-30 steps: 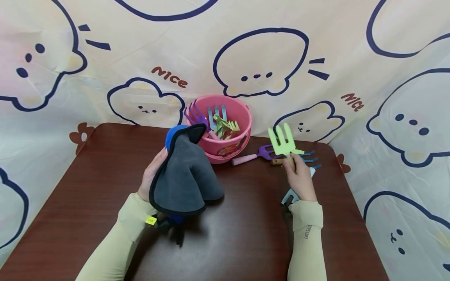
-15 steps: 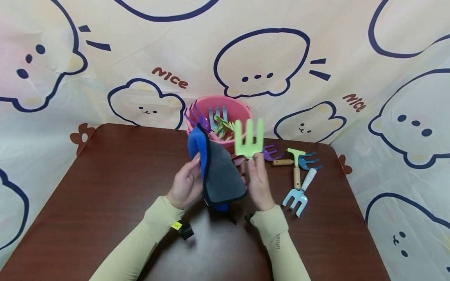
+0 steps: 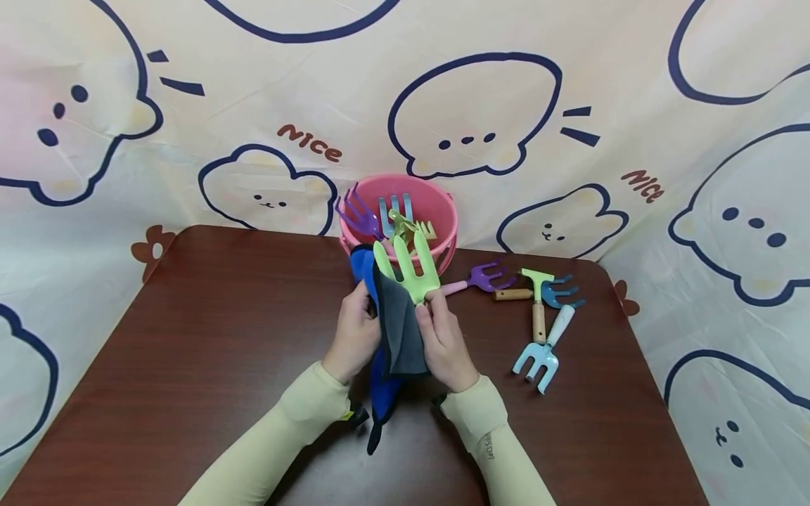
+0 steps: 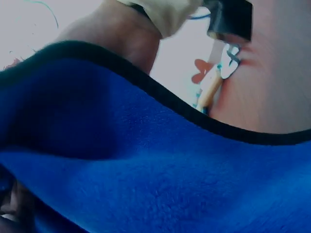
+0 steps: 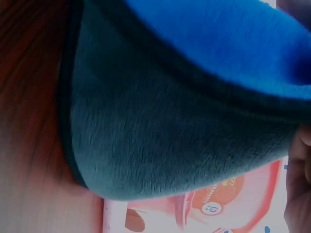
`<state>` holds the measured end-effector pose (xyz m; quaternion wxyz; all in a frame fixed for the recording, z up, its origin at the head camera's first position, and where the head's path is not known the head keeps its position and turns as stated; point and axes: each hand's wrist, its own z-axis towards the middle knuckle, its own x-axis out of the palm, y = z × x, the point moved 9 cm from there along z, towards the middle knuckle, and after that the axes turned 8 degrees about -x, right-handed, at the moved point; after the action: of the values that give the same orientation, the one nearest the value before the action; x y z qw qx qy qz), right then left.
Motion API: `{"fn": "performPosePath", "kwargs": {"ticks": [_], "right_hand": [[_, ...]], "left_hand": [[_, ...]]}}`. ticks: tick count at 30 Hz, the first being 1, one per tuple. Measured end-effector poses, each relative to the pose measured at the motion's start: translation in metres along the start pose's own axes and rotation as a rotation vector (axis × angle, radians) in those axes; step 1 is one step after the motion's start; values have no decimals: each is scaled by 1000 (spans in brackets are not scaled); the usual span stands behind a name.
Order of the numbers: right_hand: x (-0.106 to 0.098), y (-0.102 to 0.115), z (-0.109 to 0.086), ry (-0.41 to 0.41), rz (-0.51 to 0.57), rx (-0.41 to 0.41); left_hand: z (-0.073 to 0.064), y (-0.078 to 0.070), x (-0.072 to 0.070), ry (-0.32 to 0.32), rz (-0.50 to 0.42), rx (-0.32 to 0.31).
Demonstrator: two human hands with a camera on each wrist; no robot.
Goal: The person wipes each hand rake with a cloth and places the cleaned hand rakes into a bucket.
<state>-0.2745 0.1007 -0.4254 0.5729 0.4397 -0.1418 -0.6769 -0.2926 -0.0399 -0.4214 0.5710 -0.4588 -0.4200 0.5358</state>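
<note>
My left hand grips a two-sided cleaning cloth, blue on one face and grey on the other, with black edging. It hangs in folds between my hands. My right hand pinches a light green toy garden fork low, just below its head, tines up. The grey face lies against the fork's lower part, and the fork's handle is hidden behind hand and cloth. In the left wrist view the blue side of the cloth fills most of the picture. The grey side of the cloth dominates the right wrist view.
Behind the hands stands a pink bucket with several toy garden tools in it. To the right on the brown table lie a purple fork, a green-headed tool, a blue rake and a light blue fork.
My right hand has brought the green fork leftward from above the tools on the right. My left hand has moved the cloth right, and the two now meet in front of the bucket.
</note>
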Motion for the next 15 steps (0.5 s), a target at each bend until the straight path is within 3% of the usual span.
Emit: {"fn": "performPosePath", "kwargs": {"ticks": [7,15], "right_hand": [[0,-1,-1,6,-11,1],[4,-3,0,36,-57,5]], "left_hand": [[-1,-5,-4,-101,80,59],[-4,-9,-12,-144,54,106]]}}
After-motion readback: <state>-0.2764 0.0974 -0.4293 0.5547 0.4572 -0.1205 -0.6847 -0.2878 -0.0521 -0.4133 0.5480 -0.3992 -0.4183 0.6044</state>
